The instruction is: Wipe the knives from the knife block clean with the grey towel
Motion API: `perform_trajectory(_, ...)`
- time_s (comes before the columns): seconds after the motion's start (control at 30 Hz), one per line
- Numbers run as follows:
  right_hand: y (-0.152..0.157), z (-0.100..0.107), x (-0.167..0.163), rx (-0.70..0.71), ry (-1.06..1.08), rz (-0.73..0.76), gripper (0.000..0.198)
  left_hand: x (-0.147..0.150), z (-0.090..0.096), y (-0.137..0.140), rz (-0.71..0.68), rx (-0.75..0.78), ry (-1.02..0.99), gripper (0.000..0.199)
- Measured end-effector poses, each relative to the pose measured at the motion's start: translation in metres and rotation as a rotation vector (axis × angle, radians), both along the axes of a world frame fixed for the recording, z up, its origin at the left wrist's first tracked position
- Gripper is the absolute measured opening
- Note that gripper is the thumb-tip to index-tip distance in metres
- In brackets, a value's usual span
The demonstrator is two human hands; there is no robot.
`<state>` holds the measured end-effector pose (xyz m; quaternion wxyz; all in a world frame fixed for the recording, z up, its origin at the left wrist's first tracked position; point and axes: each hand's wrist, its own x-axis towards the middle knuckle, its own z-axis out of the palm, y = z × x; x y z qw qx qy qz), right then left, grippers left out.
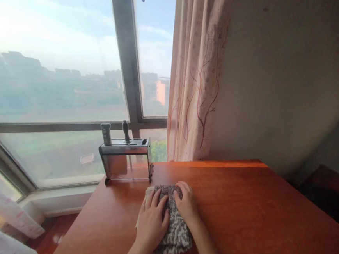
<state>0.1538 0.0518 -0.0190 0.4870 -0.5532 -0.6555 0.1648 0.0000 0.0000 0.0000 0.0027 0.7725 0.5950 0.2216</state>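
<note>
Cloth (176, 230): on the table (256, 220), directly under both hands, long axis running away from the person; neither hand is nearer.
Left hand (152, 218): flat on the cloth's left side, fingers spread.
Right hand (187, 205): over its far right corner, fingers bent, thumb apart.
Knife stand (120, 149): beyond the cloth, leftward, by the window (75, 53); two handles (125, 131) stick up from its top.
</note>
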Motion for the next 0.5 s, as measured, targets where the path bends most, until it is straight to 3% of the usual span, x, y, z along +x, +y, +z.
perform_trajectory(0.17,-0.001,-0.001,0.0,-0.009,0.03,0.006,0.027,0.0,-0.007,0.001,-0.025,-0.015,-0.157,0.041)
perform_trajectory(0.27,0.0,0.001,0.005,-0.013,0.074,-0.002,0.027,-0.014,-0.007,0.012,-0.062,-0.052,-0.371,0.045)
perform_trajectory(0.37,0.005,0.006,0.011,-0.021,0.146,-0.039,0.029,-0.052,0.003,0.03,-0.012,-0.033,-0.635,0.046)
perform_trajectory(0.5,0.018,0.025,0.009,-0.049,0.258,-0.025,0.037,-0.128,0.04,0.059,0.297,0.067,-0.883,0.062)
